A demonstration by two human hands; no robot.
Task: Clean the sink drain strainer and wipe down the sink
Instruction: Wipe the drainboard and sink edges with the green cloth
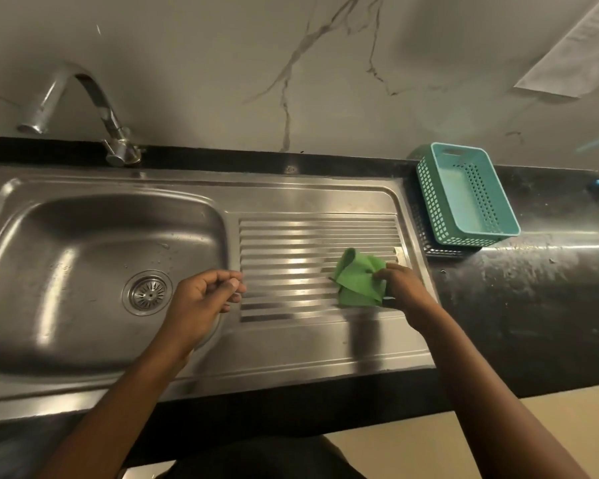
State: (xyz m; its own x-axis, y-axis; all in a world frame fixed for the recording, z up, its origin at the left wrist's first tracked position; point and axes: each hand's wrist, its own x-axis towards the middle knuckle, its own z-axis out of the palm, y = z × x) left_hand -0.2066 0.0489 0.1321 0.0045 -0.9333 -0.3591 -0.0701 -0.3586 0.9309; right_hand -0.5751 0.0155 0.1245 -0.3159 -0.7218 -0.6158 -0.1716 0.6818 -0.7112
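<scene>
Stainless steel sink unit (291,197) set in a black stone counter (533,288), basin left, ribbed draining board (291,243) right. Chrome curved tap (83,98) at far left. Teal perforated plastic basket (467,195) on the counter far right, well apart from the hands. Round metal drain strainer (148,292) seated in the basin floor, near-centre of the basin. Crumpled green cleaning cloth (358,280) sits on the right part of the draining board, pinched by the right hand (403,288) with fingers closed on its right edge. Left hand (204,295) hovers over the basin's right rim, fingers loosely curled, holding nothing visible. Strainer lies just left of the left hand, far left of the cloth. Left hand is clearly nearer, so it probably goes for the strainer; cloth must cross leftward over the board.
</scene>
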